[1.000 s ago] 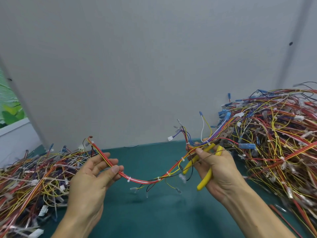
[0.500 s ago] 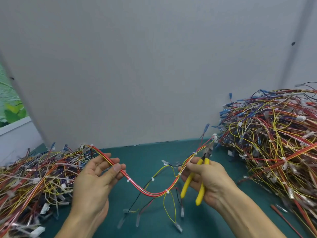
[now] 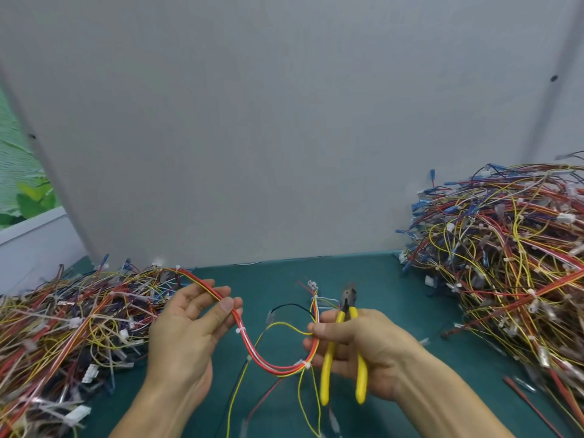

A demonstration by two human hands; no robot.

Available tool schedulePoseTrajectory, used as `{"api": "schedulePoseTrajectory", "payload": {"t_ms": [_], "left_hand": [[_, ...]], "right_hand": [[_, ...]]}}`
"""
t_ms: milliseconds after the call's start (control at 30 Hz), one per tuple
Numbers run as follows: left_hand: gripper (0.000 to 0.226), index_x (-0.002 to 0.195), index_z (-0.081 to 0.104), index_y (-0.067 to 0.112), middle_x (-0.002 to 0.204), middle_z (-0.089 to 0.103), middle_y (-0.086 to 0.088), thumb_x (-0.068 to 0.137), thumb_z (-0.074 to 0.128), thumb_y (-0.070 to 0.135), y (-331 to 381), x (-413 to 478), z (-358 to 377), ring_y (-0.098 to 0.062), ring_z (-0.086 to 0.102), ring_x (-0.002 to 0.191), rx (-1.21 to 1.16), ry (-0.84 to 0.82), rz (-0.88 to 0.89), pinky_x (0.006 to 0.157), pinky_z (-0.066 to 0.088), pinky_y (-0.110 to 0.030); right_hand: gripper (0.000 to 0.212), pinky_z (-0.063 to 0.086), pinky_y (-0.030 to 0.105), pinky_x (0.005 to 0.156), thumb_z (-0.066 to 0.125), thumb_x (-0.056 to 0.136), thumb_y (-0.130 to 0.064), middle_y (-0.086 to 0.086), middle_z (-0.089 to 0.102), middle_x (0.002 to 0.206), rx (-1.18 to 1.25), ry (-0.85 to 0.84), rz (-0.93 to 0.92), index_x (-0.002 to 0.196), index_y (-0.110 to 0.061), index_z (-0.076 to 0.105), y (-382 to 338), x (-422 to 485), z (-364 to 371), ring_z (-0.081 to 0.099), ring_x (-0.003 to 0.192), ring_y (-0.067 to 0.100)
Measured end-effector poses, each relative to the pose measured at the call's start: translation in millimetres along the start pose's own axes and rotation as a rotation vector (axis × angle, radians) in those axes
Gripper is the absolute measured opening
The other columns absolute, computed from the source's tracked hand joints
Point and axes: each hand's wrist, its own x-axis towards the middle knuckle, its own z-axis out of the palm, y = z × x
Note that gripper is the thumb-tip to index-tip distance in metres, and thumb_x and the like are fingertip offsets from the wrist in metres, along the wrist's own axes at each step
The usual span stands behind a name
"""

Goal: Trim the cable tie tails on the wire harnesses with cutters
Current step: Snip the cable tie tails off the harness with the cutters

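Currently held: one harness [image 3: 275, 366], a slim bundle of red, white and yellow wires, hangs in a slack U between the two hands, above the worktop [image 3: 363, 273].
Left hand [image 3: 186, 330]: palm up, its fingers [image 3: 226, 306] curl over and pinch the bundle near its upper left run.
Right hand [image 3: 363, 346]: clenched round the yellow handles of the cutters [image 3: 325, 374], with thumb and forefinger also nipping the harness where it rises on the right.
Cutters' jaws: pointing up and away from the person, clear of the wires; too blurred to say whether they stand apart.
Ties [image 3: 240, 330]: small white bands spaced along the bundle; whether tails stick out from them is too small to tell.
Handling: likely very light and limp. It sags under its own weight, and loose yellow, black and red branch wires dangle from it toward the worktop.
Where to hold: probably on the bundled run just beside a tie, so that the tie stands firm and turned toward the blades.
Risk: the thin insulation looks easy to nick, so the cut should meet only the plastic tail, flush with the tie's head.
Piles: a low left pile [image 3: 63, 317] and a taller right pile [image 3: 505, 263] of similar harnesses flank the hands.
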Motion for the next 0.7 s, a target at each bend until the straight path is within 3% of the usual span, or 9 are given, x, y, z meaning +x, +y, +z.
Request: {"api": "schedulePoseTrajectory", "payload": {"t_ms": [167,267,467,533,600,667,700], "left_hand": [[0.032,0.097,0.057,0.011,0.083,0.07,-0.005,0.08,0.06,-0.016,-4,-2,1,-0.018,0.072,0.069,0.048,-0.002,0.0,0.058,0.058,-0.023],[0.033,0.097,0.059,0.011,0.08,0.07,-0.004,0.078,0.062,-0.016,-10,-6,5,-0.02,0.072,0.07,0.071,-0.017,-0.007,0.058,0.058,-0.024],[0.036,0.095,0.061,0.011,0.08,0.069,-0.008,0.075,0.065,-0.018,-14,-11,10,-0.023,0.072,0.069,0.114,-0.041,-0.014,0.057,0.057,-0.024],[0.034,0.095,0.063,0.011,0.078,0.07,-0.007,0.075,0.067,-0.016,-17,-13,11,-0.02,0.07,0.067,0.182,-0.056,-0.045,0.055,0.056,-0.025],[0.022,0.095,0.063,0.009,0.073,0.071,-0.005,0.08,0.067,-0.007,-20,-17,12,-0.017,0.068,0.063,0.272,-0.089,-0.112,0.054,0.055,-0.027],[0.006,0.09,0.065,0.006,0.07,0.071,-0.005,0.085,0.067,0.007,-22,-20,12,-0.015,0.067,0.06,0.359,-0.122,-0.202,0.054,0.056,-0.028],[0.009,0.087,0.067,0.006,0.071,0.072,-0.006,0.087,0.067,0.015,-24,-21,11,-0.015,0.067,0.059,0.412,-0.147,-0.248,0.054,0.055,-0.028]], "right_hand": [[0.021,0.051,0.031,0.057,0.078,0.076,-0.001,0.004,0.065,0.062,-0.405,0.225,-0.262,0.09,-0.003,0.063,0,-1,0,0.061,0.05,0.016],[0.018,0.046,0.025,0.048,0.077,0.08,-0.009,0.004,0.063,0.056,-0.453,0.229,-0.271,0.088,0.001,0.064,-6,-3,-4,0.057,0.045,0.014],[0.013,0.044,0.023,0.049,0.08,0.077,-0.013,0.002,0.064,0.057,-0.647,0.166,-0.315,0.078,-0.006,0.069,-17,-13,-17,0.056,0.048,0.012],[0.011,0.049,0.023,0.056,0.081,0.075,-0.013,-0.004,0.068,0.061,-0.718,0.262,-0.463,0.078,-0.014,0.07,-23,-16,-19,0.062,0.055,0.009],[0.008,0.053,0.033,0.068,0.077,0.077,-0.016,-0.001,0.069,0.067,-0.807,0.412,-0.654,0.081,-0.018,0.07,-30,-20,-19,0.066,0.069,0.02],[0.004,0.045,0.035,0.063,0.069,0.082,-0.018,-0.002,0.063,0.064,-0.953,0.582,-0.837,0.081,-0.018,0.065,-37,-24,-17,0.059,0.07,0.027],[0.004,0.04,0.035,0.061,0.066,0.083,-0.017,-0.004,0.06,0.064,-1.025,0.653,-0.904,0.083,-0.019,0.062,-40,-26,-17,0.055,0.07,0.027]]}}
